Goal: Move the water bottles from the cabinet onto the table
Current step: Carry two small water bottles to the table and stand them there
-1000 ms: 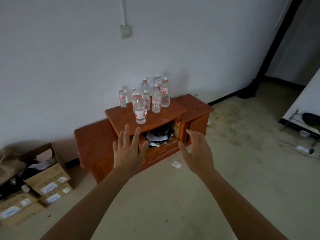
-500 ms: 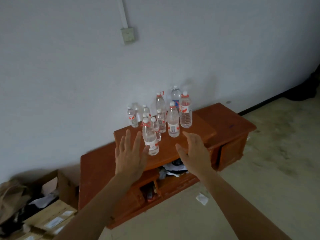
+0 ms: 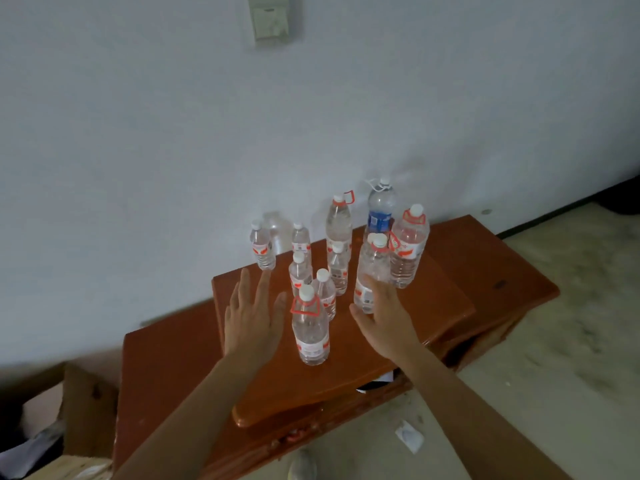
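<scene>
You have stepped closer in the last second, so your left hand (image 3: 254, 320) and right hand (image 3: 384, 317), both spread and holding nothing, now flank the front bottle (image 3: 310, 330) standing on the cabinet (image 3: 433, 306), none lifted yet.

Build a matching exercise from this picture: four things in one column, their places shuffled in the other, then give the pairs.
1 blue-label bottle
2 front bottle
3 cardboard box
4 paper scrap

a floor, left of the cabinet
b between the left hand and right hand
c back row, near the wall
d floor, in front of the cabinet

Pairs: 1-c, 2-b, 3-a, 4-d
</scene>
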